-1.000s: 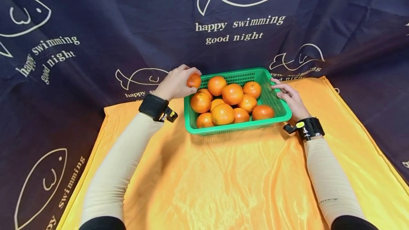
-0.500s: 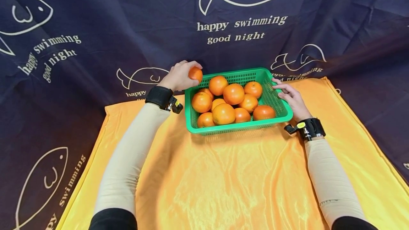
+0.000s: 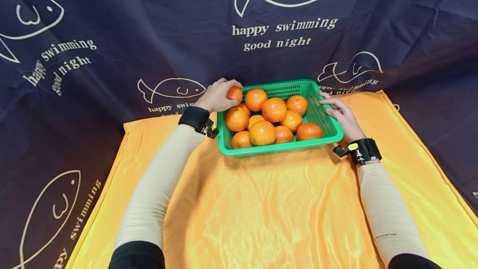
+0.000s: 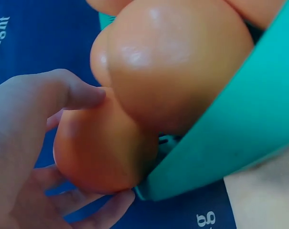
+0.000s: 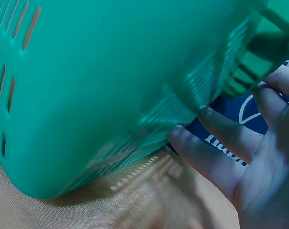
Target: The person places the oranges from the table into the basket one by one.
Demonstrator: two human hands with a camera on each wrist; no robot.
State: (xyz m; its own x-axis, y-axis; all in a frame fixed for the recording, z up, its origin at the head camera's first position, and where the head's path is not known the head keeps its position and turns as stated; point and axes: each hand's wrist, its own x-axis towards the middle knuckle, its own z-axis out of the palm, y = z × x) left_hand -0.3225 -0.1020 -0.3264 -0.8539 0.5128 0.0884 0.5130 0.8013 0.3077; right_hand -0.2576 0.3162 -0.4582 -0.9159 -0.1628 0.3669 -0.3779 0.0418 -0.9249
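In the head view my left hand (image 3: 219, 96) grips an orange (image 3: 234, 94) at the back left corner of a green plastic basket (image 3: 269, 149). The left wrist view shows thumb and fingers around that orange (image 4: 99, 148), which lies right against a bigger orange (image 4: 173, 62) and the basket's rim (image 4: 220, 138). Several more oranges (image 3: 274, 109) are heaped in the basket. On the far side, my right hand (image 3: 343, 120) rests at the right rim. Its fairly straight fingers (image 5: 225, 131) touch the basket's slotted outer wall (image 5: 111, 95) in the right wrist view.
A shiny yellow cloth (image 3: 269, 202) covers the table under the basket. Dark blue curtains (image 3: 179, 32) with white fish prints hang close behind the basket and along both sides.
My left hand and its orange rose slightly, then came back down and a little right, into the basket's back left corner. The right hand keeps its place at the rim.
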